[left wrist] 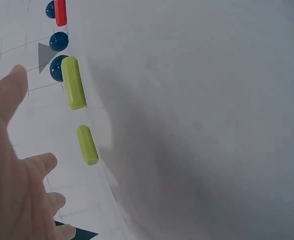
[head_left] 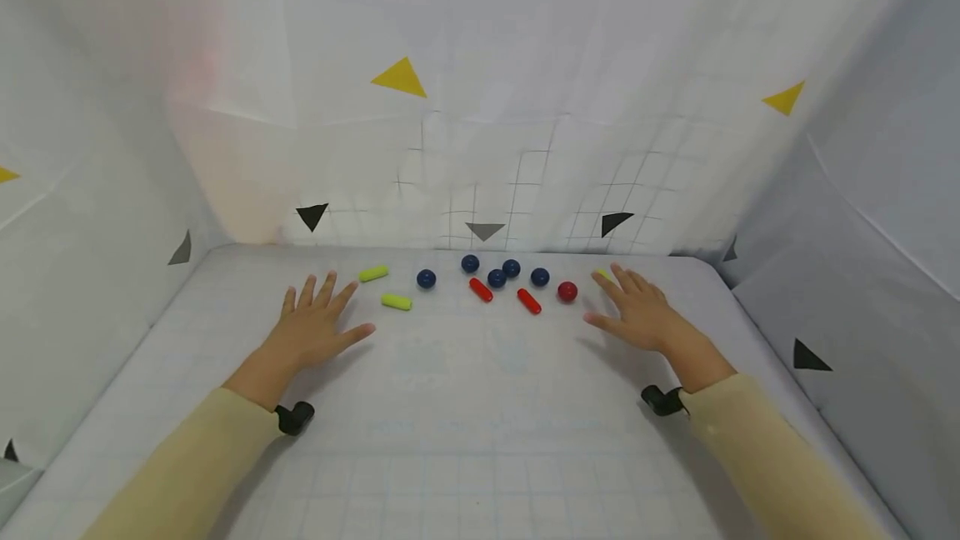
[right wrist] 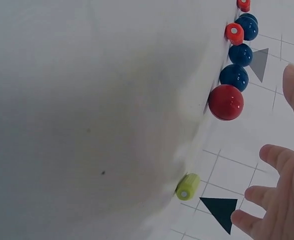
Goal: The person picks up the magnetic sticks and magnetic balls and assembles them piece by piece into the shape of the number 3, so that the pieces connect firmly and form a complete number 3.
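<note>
My left hand (head_left: 311,330) is spread with straight fingers and holds nothing; it is nearest two yellow-green rods, a far one (head_left: 373,273) and a closer one (head_left: 396,302). Across the table my right hand (head_left: 636,309) is likewise spread, partly covering another yellow-green rod (right wrist: 188,187). A shiny red ball (head_left: 567,292) lies to the left of that hand. Two red rods, one (head_left: 481,289) left of the other (head_left: 528,301), lie mid-table. Several dark blue balls sit behind and around them, among them a leftmost ball (head_left: 426,278) and a rightmost one (head_left: 540,277).
The white table (head_left: 480,407) has a faint grid, and the pieces lie near its far edge. White sheet walls stand behind and at both sides, marked with yellow triangles (head_left: 402,77) and black triangles (head_left: 312,216). Black straps with small devices circle both wrists.
</note>
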Available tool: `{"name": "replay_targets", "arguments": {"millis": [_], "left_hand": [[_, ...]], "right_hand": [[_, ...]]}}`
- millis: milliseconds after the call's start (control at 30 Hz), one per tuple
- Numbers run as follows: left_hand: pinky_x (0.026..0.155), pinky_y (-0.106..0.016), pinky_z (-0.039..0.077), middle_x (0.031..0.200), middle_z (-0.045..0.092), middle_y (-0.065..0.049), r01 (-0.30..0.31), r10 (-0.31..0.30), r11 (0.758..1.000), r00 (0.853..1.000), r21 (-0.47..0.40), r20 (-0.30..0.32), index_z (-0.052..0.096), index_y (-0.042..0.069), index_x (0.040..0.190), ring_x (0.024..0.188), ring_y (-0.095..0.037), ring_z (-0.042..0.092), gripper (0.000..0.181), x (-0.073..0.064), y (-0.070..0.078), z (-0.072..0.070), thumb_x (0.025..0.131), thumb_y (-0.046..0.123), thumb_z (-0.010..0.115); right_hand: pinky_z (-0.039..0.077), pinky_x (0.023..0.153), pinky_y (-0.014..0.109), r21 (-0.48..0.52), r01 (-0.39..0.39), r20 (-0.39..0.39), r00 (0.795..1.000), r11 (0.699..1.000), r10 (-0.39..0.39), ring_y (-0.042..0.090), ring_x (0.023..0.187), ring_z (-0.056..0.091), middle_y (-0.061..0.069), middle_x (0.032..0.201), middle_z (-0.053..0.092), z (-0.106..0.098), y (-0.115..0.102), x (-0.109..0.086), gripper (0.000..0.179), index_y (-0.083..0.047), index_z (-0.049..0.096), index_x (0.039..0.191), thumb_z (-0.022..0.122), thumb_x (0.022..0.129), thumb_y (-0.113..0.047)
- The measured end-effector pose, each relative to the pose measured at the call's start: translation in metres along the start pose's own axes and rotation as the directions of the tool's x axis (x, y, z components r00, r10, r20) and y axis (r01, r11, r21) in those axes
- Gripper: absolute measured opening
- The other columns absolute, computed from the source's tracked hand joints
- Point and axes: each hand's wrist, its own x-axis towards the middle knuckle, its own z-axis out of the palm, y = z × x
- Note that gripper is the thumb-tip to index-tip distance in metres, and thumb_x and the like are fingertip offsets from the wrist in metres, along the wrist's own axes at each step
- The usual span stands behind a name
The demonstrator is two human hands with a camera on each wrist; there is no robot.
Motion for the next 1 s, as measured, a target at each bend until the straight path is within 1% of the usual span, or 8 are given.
{"name": "replay_targets", "arguments": {"millis": [133,300,400,633,733,900,1000], "left_hand": [[0.112,-0.069,-0.008,0.164,0.001,-0.027,-0.003,0.003,1.000,1.000,0.000,0.009,0.019,0.012,0.160,0.147,-0.053,-0.005,0.097,0.006,0.002,0.002,0.092,0.079,0.035],[0.113,-0.069,-0.006,0.163,0.005,-0.027,-0.003,0.003,1.000,1.000,-0.017,0.013,0.020,0.011,0.160,0.147,-0.053,-0.003,0.096,0.013,0.006,0.003,0.093,0.078,0.036],[0.113,-0.069,-0.003,0.163,0.007,-0.028,-0.004,0.005,1.000,1.000,-0.026,0.015,0.021,0.011,0.160,0.147,-0.053,0.000,0.095,0.019,0.008,0.002,0.093,0.077,0.035],[0.113,-0.070,0.000,0.162,0.009,-0.029,0.017,-0.012,0.994,0.999,-0.104,0.043,0.021,0.008,0.159,0.146,-0.056,0.002,0.088,0.031,0.013,-0.005,0.098,0.069,0.038],[0.113,-0.070,0.002,0.162,0.009,-0.030,0.027,-0.020,0.992,0.998,-0.123,0.058,0.021,0.007,0.159,0.145,-0.057,0.004,0.088,0.035,0.015,-0.007,0.098,0.069,0.037],[0.113,-0.071,0.005,0.162,0.009,-0.030,0.041,-0.030,0.988,0.997,-0.150,0.072,0.019,0.008,0.159,0.144,-0.057,0.006,0.086,0.044,0.014,-0.008,0.099,0.067,0.037],[0.112,-0.071,0.010,0.161,0.011,-0.032,0.026,-0.014,0.983,0.998,-0.179,0.065,0.020,0.006,0.159,0.144,-0.057,0.010,0.083,0.051,0.013,-0.007,0.101,0.062,0.040]], "right_hand": [[0.015,0.110,0.073,0.015,0.013,0.005,1.000,1.000,-0.013,0.053,0.145,0.013,0.028,0.162,0.011,0.002,-0.002,0.007,0.086,-0.012,0.025,0.159,0.048,0.096,-0.066],[0.020,0.108,0.073,0.041,0.033,0.009,0.999,0.999,-0.034,0.052,0.144,0.017,0.027,0.161,0.015,0.004,-0.006,0.015,0.079,-0.012,0.028,0.158,0.052,0.098,-0.058],[0.021,0.107,0.073,0.056,0.032,0.015,0.999,0.998,-0.033,0.052,0.143,0.019,0.028,0.161,0.018,0.003,-0.010,0.018,0.077,-0.012,0.029,0.158,0.053,0.099,-0.055],[0.021,0.106,0.075,0.092,0.015,0.030,0.999,0.996,-0.018,0.054,0.142,0.021,0.028,0.160,0.020,0.004,-0.014,0.024,0.073,-0.012,0.031,0.157,0.057,0.099,-0.048],[0.022,0.107,0.074,0.103,0.007,0.037,0.999,0.995,-0.011,0.054,0.141,0.022,0.027,0.160,0.022,0.004,-0.016,0.026,0.073,-0.013,0.032,0.157,0.059,0.099,-0.046],[0.025,0.109,0.069,0.135,0.011,0.039,0.999,0.991,-0.017,0.051,0.141,0.026,0.027,0.157,0.027,0.004,-0.017,0.030,0.072,-0.011,0.033,0.156,0.061,0.098,-0.043],[0.028,0.110,0.066,0.162,0.014,0.042,0.999,0.987,-0.021,0.050,0.140,0.029,0.027,0.155,0.032,0.004,-0.017,0.034,0.070,-0.010,0.035,0.155,0.063,0.098,-0.040]]}}
